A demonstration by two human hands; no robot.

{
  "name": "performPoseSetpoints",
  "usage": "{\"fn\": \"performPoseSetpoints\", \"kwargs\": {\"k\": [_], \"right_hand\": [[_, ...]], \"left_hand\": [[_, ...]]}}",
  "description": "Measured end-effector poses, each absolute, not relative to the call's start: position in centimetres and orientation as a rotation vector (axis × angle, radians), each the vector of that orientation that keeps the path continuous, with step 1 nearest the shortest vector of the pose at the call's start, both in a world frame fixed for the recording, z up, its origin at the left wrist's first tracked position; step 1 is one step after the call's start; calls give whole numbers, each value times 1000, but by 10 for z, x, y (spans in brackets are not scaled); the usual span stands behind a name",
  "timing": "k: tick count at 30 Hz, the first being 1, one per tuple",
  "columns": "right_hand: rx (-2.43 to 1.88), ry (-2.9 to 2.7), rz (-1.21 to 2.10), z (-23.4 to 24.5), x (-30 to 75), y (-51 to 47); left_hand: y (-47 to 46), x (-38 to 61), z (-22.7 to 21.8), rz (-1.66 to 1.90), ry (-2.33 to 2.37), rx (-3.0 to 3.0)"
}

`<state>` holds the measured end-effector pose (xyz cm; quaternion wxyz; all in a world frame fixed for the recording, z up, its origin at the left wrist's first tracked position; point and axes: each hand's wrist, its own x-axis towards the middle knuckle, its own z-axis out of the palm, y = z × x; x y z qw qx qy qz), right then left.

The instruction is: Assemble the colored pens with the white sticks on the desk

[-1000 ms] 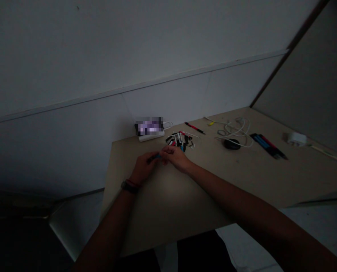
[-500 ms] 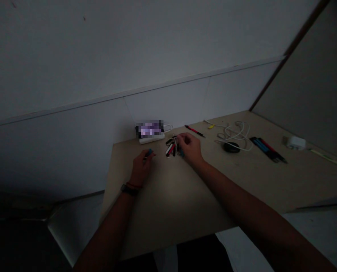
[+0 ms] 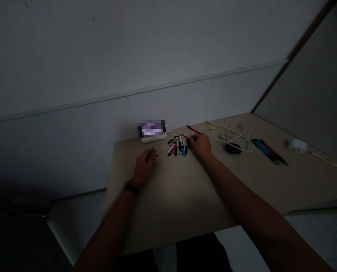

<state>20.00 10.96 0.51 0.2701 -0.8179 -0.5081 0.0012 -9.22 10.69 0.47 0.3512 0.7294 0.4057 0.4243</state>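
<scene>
At the centre of the clock, with twelve toward the wall, a loose pile of pen parts (image 3: pixel 181 142) lies on the table: white, black, red and blue pieces and thin white sticks, crossing one another. At nine, just off the pile, a small blue part (image 3: pixel 152 151) sits clamped between the thumb and fingers of the left hand (image 3: pixel 145 160). At three, the right hand (image 3: pixel 201 144) reaches the pile's edge, fingers bent; whether they are closed on a piece I cannot tell.

Between one and two lies a red and black pen (image 3: pixel 193 129), partly behind the right hand. At ten, a device with a blurred screen (image 3: pixel 152 128) leans by a white block. Out toward three come a coiled white cable, a rounded black object (image 3: pixel 232 149), a row of pens (image 3: pixel 266 149) and a white adapter (image 3: pixel 297 146).

The beige table (image 3: pixel 168 204) ends at six, with pale floor (image 3: pixel 260 251) at five. A plain pale wall (image 3: pixel 157 49) with a horizontal strip fills twelve; a dark-edged panel rises at two. The room is dim, darkest at eight.
</scene>
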Motion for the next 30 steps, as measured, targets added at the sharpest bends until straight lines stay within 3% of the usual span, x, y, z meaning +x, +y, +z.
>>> {"fn": "performPoseSetpoints", "kwargs": {"k": [30], "right_hand": [[-2400,-1345,126,12,221,113]], "left_hand": [[105,-92,10,1037,1066,1957]]}}
